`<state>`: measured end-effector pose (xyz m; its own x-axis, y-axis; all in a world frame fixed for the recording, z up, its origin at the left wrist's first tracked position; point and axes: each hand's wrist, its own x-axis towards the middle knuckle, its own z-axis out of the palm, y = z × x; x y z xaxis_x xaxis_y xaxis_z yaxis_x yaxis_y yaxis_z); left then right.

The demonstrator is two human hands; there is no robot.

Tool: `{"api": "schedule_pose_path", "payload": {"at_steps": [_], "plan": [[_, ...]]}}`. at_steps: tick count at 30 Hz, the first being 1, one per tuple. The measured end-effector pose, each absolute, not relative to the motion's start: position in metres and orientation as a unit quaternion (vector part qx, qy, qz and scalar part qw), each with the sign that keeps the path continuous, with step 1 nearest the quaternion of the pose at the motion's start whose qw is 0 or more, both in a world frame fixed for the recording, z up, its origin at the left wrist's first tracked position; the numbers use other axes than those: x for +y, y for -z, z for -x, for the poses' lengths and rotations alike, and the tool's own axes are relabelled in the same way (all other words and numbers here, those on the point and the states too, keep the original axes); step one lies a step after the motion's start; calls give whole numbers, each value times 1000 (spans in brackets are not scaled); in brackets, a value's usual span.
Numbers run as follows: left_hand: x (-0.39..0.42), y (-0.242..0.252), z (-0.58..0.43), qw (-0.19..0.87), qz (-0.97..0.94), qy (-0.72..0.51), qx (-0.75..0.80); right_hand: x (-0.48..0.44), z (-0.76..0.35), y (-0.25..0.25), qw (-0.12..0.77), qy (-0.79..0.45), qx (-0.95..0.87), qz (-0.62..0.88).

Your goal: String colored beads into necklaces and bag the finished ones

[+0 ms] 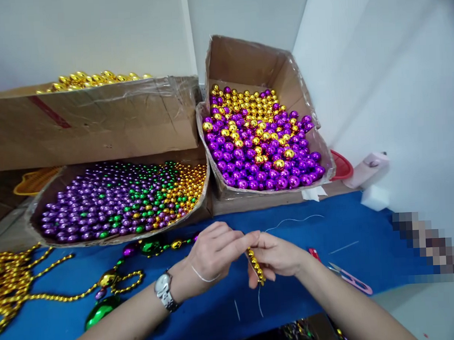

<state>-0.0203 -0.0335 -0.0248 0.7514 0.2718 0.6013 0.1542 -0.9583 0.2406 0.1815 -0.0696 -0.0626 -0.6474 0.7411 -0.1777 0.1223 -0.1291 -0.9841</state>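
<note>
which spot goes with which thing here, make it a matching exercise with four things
Things
1 gold bead strand
2 wristwatch
3 pink snips
4 big green bead

Places
a flat on the blue cloth, right of both hands
b strapped on the left wrist
c pinched between left hand and right hand
d on the cloth at lower left, on a bead chain

Pairs: 1-c, 2-b, 3-a, 4-d
</note>
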Motion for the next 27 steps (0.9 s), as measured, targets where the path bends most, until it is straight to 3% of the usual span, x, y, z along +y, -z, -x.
{"api": "schedule_pose_path", "payload": {"at_steps": [5,9,11,13,16,18,20,25,27], "plan": [[-36,24,23,82,-938,-319,113,-70,-182,57,248,-595,-665,378],[-39,26,23,88,-928,-316,175,-70,-186,38,288,-441,-719,453],[-40,24,20,183,-898,-313,250,-75,-188,30,307,-359,-730,494],[-41,20,16,346,-828,-294,328,-83,-188,26,311,-274,-743,525],[-38,14,12,543,-695,-278,380,-99,-181,24,247,-119,-819,504],[-38,11,12,589,-658,-281,376,-108,-178,22,187,-72,-870,451],[-39,11,13,566,-680,-293,364,-111,-179,18,187,-120,-879,421],[-46,8,18,365,-823,-343,269,-87,-185,19,398,-363,-679,499],[-46,6,19,321,-851,-348,227,-76,-182,30,394,-490,-618,472]]}}
